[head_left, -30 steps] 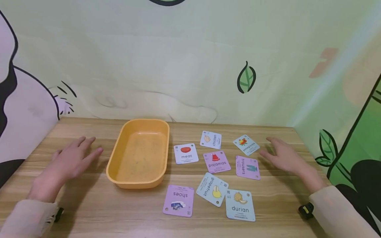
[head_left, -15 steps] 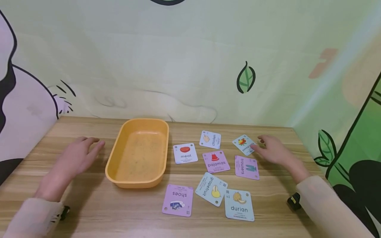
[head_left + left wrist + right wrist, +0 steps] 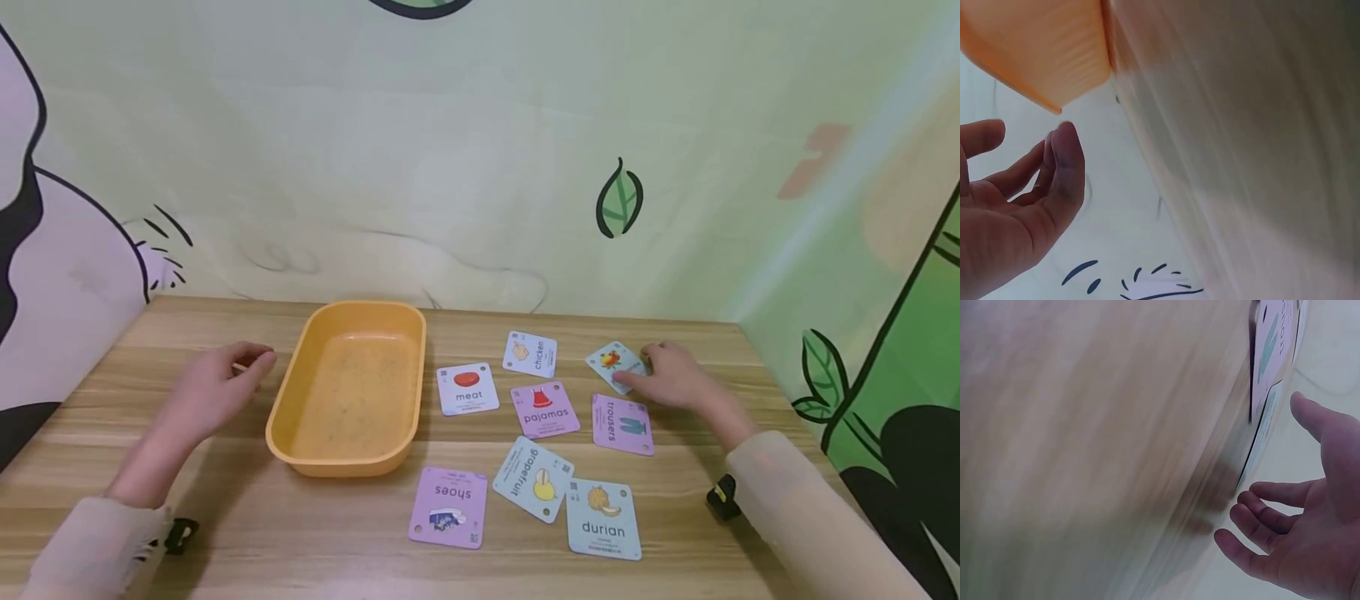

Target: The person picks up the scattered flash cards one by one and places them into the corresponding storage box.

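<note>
A light-blue pomegranate card (image 3: pixel 609 358) lies flat at the far right of the cards. My right hand (image 3: pixel 672 377) is over its right side, with the thumb at the near edge and the fingers by the right corner. In the right wrist view, the thumb and fingers (image 3: pixel 1250 553) are spread apart beside the card's edge (image 3: pixel 1261 433). A purple trousers card (image 3: pixel 622 423) lies just in front of this hand. My left hand (image 3: pixel 213 387) holds nothing, its fingers loosely bent, left of the orange plastic tray (image 3: pixel 283 421). The left wrist view shows its fingertips below the tray's rim.
Cards for chicken (image 3: pixel 530 353), meat (image 3: pixel 467 389), pajamas (image 3: pixel 545 409), grapefruit (image 3: pixel 534 479), durian (image 3: pixel 603 518) and shoes (image 3: pixel 448 507) lie on the wooden table (image 3: pixel 300 533). A printed wall cloth (image 3: pixel 480 167) rises behind the table's back edge.
My right hand has moved left from beside the pomegranate card to over its right side. My left hand has shifted slightly right, its fingers bending more. The cards and tray stay put.
</note>
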The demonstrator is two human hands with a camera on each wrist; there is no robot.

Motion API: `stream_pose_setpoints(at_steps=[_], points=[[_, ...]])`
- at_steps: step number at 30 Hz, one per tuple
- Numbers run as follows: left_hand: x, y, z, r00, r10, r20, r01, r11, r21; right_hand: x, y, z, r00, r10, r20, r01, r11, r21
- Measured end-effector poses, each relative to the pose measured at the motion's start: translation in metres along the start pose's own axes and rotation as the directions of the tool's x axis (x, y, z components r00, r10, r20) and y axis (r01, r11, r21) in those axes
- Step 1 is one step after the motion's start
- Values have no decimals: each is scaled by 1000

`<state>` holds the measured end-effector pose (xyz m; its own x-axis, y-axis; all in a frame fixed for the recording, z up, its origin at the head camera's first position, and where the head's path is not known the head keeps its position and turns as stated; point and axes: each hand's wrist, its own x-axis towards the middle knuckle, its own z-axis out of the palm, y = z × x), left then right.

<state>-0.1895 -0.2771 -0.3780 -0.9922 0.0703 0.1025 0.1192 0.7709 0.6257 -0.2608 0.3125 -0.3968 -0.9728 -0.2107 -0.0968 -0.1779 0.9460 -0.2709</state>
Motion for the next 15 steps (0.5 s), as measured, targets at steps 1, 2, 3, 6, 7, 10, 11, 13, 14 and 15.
stream_pose_setpoints(at_steps=[1,2,3,6,7,10,11,13,14,15], points=[[0,1,0,1000,-13,17,14,1000,-26,1,0,0,1000,5,5,-5,1000,1],[0,2,1,999,-26,36,28,998,-54,1,-1,1,1000,11,9,-11,1000,3],[0,3,1,998,-37,54,42,996,-82,1,-2,1,1000,14,14,-14,1000,4],[0,6,2,994,-59,92,72,986,-152,1,-4,1,999,25,24,-25,1000,5],[0,6,2,992,-65,107,83,980,-180,1,-4,1,999,29,26,-29,1000,5],[0,6,3,985,-75,153,115,956,-271,2,-4,1,999,35,31,-35,999,2],[0,6,3,983,-78,167,125,947,-296,2,-4,1,999,35,32,-36,999,2],[1,6,5,979,-74,189,137,928,-346,2,-4,2,999,40,32,-41,999,6],[1,5,5,978,-71,196,139,922,-362,2,-4,2,999,41,32,-41,999,6],[1,5,6,978,-68,199,139,917,-373,2,-5,2,998,44,35,-44,999,7]])
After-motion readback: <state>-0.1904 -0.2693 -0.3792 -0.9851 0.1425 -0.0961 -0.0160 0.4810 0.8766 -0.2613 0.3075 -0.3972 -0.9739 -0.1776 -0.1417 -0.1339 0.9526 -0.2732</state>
